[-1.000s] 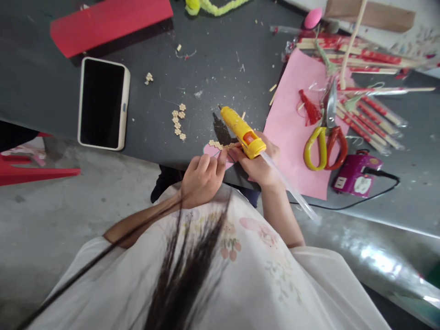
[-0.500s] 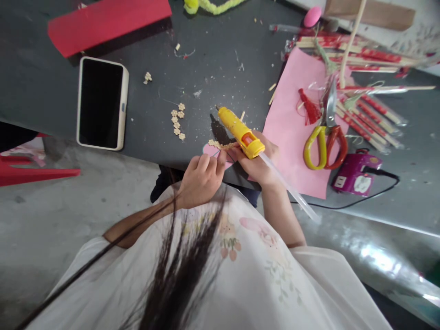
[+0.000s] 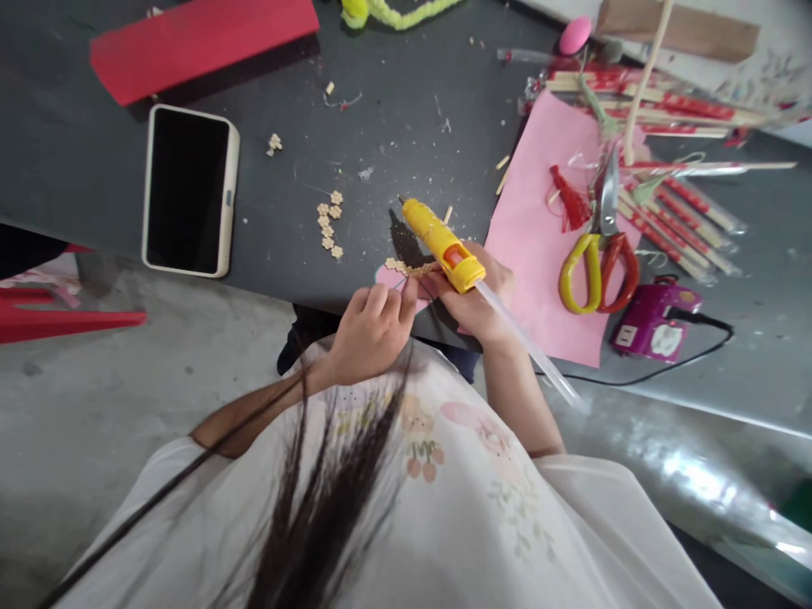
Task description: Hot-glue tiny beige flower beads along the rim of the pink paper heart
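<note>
My right hand (image 3: 483, 306) is closed around a yellow glue gun (image 3: 437, 239). Its nozzle points up and left, and a long clear glue stick (image 3: 533, 347) trails from its back end. Its grip is hidden under the hand. Beside it, my left hand (image 3: 373, 331) is closed, its thumb and forefinger pinching at a row of small cream flower pieces (image 3: 398, 266). That row lies along a pink paper shape (image 3: 386, 277) at the table edge, partly covered by my fingers. Fingertips of both hands nearly meet there.
A curved line of flower pieces (image 3: 326, 226) lies left of the hands, near a white-framed device (image 3: 189, 190). Rightward are a pink sheet (image 3: 517, 245), scissors (image 3: 600, 245), a purple power box (image 3: 656, 320) with a cable, and packaged chopsticks (image 3: 685, 220). A red box (image 3: 203, 42) stands behind.
Both hands and the glue gun keep almost the same position. The whole view has shifted very slightly.
</note>
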Motion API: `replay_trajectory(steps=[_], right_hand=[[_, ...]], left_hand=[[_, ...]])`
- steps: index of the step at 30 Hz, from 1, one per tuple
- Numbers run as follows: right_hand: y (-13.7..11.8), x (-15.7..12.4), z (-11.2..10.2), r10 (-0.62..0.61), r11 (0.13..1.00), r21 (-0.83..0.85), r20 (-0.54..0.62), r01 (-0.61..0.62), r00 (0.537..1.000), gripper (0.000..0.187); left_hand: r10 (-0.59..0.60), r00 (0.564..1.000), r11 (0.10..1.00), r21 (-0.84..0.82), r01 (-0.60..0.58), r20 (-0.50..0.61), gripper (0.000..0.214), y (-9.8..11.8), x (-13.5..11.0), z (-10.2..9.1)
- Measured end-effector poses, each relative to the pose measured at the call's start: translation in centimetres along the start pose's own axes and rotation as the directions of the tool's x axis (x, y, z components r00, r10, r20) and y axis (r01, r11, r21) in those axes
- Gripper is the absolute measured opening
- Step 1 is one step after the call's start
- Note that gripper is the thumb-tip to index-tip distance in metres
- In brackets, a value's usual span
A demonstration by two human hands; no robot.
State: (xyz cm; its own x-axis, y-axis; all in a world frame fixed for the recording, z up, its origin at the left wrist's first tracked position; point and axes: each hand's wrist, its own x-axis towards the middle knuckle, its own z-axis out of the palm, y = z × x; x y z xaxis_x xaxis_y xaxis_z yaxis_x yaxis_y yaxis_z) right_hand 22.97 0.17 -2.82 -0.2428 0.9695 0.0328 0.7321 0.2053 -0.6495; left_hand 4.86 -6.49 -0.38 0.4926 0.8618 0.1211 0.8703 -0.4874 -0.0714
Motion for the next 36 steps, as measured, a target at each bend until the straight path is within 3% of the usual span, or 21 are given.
replay_trajectory(steps=[8, 14, 21, 25, 32, 36], right_hand=[[0.02, 0.14, -0.07, -0.015, 1.000, -0.027, -0.023, 0.014, 1.000, 0.020], [0.01, 0.01, -0.07, 0.005, 0.999, -0.040, -0.032, -0.007, 0.999, 0.019], [0.14, 0.09, -0.06, -0.030, 0.999, -0.041, -0.049, 0.028, 0.998, 0.027], [0.01, 0.24, 0.00, 0.003, 0.998, -0.059, 0.017, -0.002, 1.000, 0.029], [-0.10, 0.32, 0.19, -0.032, 0.998, -0.046, 0.007, 0.033, 0.999, 0.033], [-0.31, 0.42, -0.10, -0.034, 0.997, -0.073, -0.004, 0.033, 0.999, 0.029]], left_hand=[[-0.035, 0.993, 0.994, -0.097, 0.046, 0.113, 0.040, -0.06, 0.18, -0.14], [-0.012, 0.999, 0.999, -0.046, 0.013, 0.030, 0.040, -0.10, 0.13, -0.14], [-0.040, 0.994, 0.989, -0.138, 0.054, 0.101, 0.041, -0.07, 0.12, -0.07], [-0.021, 0.999, 0.998, -0.063, 0.023, 0.037, 0.039, -0.01, 0.07, 0.16], [-0.019, 0.999, 0.998, -0.058, 0.017, -0.031, 0.036, -0.01, -0.06, 0.29], [-0.058, 0.995, 0.988, -0.137, 0.069, 0.082, 0.036, -0.03, 0.06, -0.05]])
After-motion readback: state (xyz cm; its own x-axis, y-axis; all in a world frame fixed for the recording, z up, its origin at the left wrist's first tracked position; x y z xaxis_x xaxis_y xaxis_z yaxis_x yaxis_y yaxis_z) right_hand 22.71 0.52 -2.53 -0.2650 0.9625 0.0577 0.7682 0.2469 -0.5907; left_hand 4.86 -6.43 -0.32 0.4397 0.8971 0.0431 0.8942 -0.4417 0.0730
